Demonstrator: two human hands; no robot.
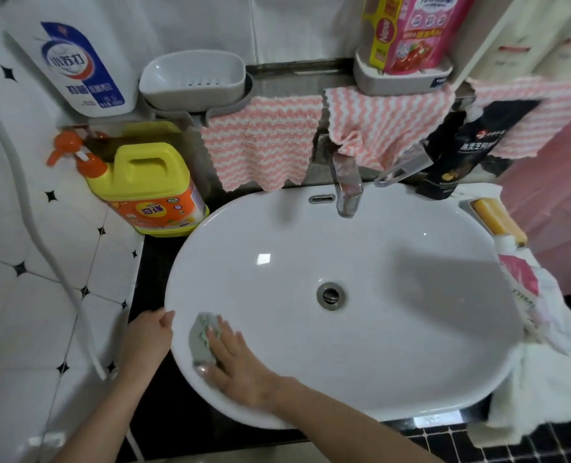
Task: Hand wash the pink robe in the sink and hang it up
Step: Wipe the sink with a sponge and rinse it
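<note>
Two bare forearms reach in from 6 o'clock. The right hand lies flat inside the sink, fingers straight and spread, pressing a small green cloth against the inner wall at about 8 o'clock; it grips nothing. Just beside it, the left hand rests on the basin's rim, fingers loosely bent against the edge, holding nothing. The white oval bowl shows no robe in it, only the open drain near its middle. At 12 o'clock a chrome tap stands over the bowl, and behind it pink-and-white striped cloths hang along the ledge. Toward 10 o'clock a yellow jug with an orange pump sits on the dark counter, with a white bottle with a blue label and a grey soap dish above it. A pink pouch stands in a second tray at 1 o'clock, and a black pouch leans below it. At 3 o'clock a yellow soap bar lies in a tray, and a white towel drapes over the counter's edge toward 4 o'clock. Plain pink fabric hangs at the far 3 o'clock edge, well apart from both hands; whether it is the robe I cannot tell.
</note>
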